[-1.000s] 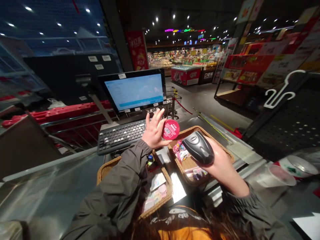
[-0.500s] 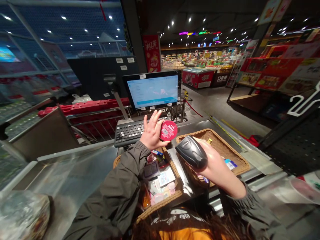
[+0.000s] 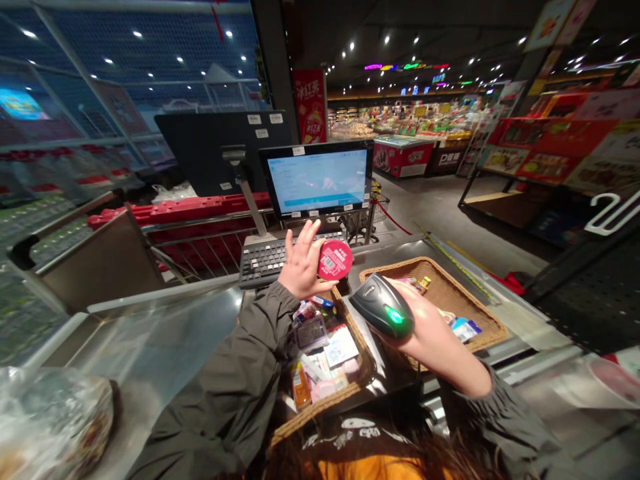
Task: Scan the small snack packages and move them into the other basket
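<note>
My left hand (image 3: 303,263) grips a round red container (image 3: 335,260) at its edge, with a printed face and barcode turned toward me. Wrapped in my right hand (image 3: 425,320) is a black barcode scanner (image 3: 383,307), a green light glowing on its top. The scanner's front end points toward the red container, a short gap apart. Below my left hand, a wicker basket (image 3: 367,360) holds small packaged goods, among them an orange bottle (image 3: 301,387) and a white card-like box (image 3: 341,347). A second wicker basket (image 3: 473,293), partly hidden by my right hand, contains a few small packets.
A keyboard (image 3: 263,261) and a lit monitor (image 3: 320,180) stand beyond my left hand. The metal counter (image 3: 170,340) extends left, with a plastic-wrapped item (image 3: 55,420) near its front. White hangers (image 3: 607,212) jut in at the right.
A green light has come on atop the scanner. The view has shifted slightly left, so the surroundings sit further right. Both hands keep nearly the same pose and hold the same things.
</note>
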`<action>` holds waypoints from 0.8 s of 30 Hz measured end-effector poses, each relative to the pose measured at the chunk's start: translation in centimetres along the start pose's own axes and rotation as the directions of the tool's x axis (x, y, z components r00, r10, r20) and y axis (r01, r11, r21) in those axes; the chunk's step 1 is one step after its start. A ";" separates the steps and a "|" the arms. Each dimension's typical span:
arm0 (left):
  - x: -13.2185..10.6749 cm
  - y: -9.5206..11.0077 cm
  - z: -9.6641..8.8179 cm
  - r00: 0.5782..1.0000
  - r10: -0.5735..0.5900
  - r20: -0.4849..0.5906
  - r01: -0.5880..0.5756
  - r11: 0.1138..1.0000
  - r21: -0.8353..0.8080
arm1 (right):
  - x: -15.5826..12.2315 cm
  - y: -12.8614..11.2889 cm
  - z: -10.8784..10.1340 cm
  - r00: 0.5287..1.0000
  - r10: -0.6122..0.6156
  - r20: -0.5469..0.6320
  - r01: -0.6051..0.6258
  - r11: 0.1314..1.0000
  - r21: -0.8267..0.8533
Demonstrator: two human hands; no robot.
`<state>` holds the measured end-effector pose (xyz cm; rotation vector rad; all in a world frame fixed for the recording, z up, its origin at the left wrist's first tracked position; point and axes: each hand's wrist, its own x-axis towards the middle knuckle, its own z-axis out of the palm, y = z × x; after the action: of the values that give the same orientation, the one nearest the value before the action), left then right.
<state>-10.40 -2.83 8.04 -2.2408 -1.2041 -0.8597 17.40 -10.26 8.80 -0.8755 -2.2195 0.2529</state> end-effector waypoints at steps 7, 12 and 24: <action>-0.7 -0.3 -0.5 1.000 -0.004 0.004 0.004 1.000 0.012 | 0.4 -0.9 0.1 1.000 -0.017 -0.004 0.017 1.000 -0.006; -1.4 -0.5 -0.8 0.999 -0.025 0.038 0.025 1.000 0.012 | 0.5 -1.3 0.4 1.000 -0.007 0.013 0.007 1.000 -0.004; -4.1 -1.4 -0.7 0.986 -0.105 0.129 0.104 0.994 0.015 | 0.2 -0.9 2.2 0.999 0.012 0.031 -0.012 1.000 0.016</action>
<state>-13.53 -4.94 5.78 -2.2742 -1.3922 -0.7559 15.32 -10.68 7.73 -0.8821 -2.2381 0.2917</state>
